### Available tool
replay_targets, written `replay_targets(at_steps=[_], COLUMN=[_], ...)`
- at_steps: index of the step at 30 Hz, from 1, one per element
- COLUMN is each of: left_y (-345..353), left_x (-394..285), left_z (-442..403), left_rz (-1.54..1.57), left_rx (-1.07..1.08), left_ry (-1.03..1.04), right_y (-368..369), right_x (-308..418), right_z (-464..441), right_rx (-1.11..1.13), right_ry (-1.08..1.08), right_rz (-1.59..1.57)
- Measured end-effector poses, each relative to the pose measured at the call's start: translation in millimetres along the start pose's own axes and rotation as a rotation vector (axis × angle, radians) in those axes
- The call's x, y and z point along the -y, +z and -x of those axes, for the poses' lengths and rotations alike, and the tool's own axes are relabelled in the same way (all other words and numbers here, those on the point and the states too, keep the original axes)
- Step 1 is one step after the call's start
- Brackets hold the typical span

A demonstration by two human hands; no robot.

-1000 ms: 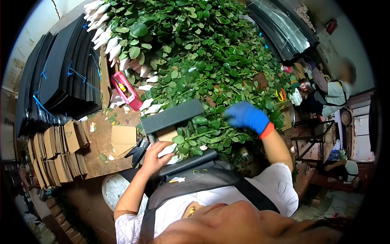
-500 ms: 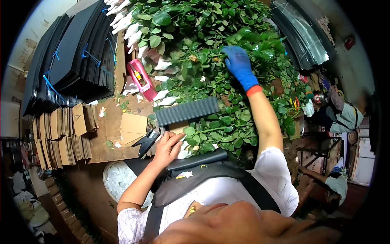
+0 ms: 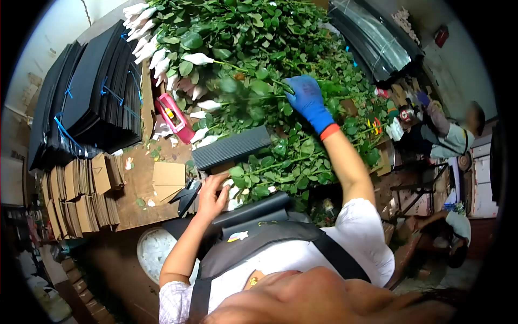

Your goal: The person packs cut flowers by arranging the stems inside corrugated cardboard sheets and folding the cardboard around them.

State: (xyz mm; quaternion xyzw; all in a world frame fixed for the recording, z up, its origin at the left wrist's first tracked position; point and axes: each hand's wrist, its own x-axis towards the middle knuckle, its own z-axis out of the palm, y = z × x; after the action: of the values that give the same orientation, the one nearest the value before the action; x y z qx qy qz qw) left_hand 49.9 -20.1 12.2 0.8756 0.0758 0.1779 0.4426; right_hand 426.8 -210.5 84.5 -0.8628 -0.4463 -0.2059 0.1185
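My right hand [image 3: 306, 96], in a blue glove with a red cuff, is closed around a green rose stem above the leafy pile [image 3: 302, 59]. That stem runs left to a bud in a white sleeve [image 3: 198, 59]. My bare left hand [image 3: 212, 197] is low at the table edge, fingers apart, beside white-sleeved buds [image 3: 233, 204] at the end of leafy stems [image 3: 291, 167]. Whether its fingertips touch the buds is unclear. Just above it lies a ribbed dark grey block [image 3: 232, 148].
Black sheets [image 3: 89, 86] and cardboard pieces [image 3: 83, 197] are stacked at left. Near them are a pink tool [image 3: 175, 119], loose cards [image 3: 168, 181] and a black stapler-like tool [image 3: 188, 197]. A white bin [image 3: 156, 251] stands below. Two people [image 3: 450, 135] [image 3: 457, 229] are at right.
My right hand has moved up from the nearer leaves to the pile and taken hold of a stem, whose white-sleeved bud is now raised. My left hand has stayed near the lower buds, its fingers spreading.
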Motion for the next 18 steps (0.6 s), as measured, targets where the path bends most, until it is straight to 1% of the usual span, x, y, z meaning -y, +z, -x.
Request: replay_targets(at_steps=[3,4,7,8,11,12,13,15,18], left_y=[2.1,1.2,1.4,4.6,2.0,1.1,-0.1,2.2,2.0], left_x=[1.2,0.5,4.2,9.3,3.0,2.6,-0.7,-0.7,0.5], left_z=[4.9,3.6,3.8,5.4,3.0,2.8,2.7,4.4,5.0], left_rz=[0.031,0.027,0.013,0.016,-0.007,0.011,0.038,0.07,0.03], left_rx=[0.003,-0.009,-0.013,-0.006,-0.029,-0.018,-0.017,-0.038,-0.043], left_ry=[-0.047,-0.017,-0.006,-0.035,0.008,-0.001,-0.023,-0.06,-0.038], right_y=[2.9,5.2,-10.0,-13.1,-1.6,-5.2,-5.8,-14.6,-15.6], right_x=[9.0,10.5,5.8,7.6,4.3,4.3,2.6,7.8,23.3], right_z=[1.6,3.9,1.0,2.4,11.2,7.5,5.0,1.7,-2.2], right_rx=[0.207,0.332,-0.062,-0.076,0.219,0.244,0.093,0.004,0.394], right_ry=[0.116,0.15,0.028,0.023,0.134,0.205,0.177,0.166,0.223], right_rz=[-0.043,0.08,-0.012,-0.063,0.009,0.068,0.035,-0.046,-0.34])
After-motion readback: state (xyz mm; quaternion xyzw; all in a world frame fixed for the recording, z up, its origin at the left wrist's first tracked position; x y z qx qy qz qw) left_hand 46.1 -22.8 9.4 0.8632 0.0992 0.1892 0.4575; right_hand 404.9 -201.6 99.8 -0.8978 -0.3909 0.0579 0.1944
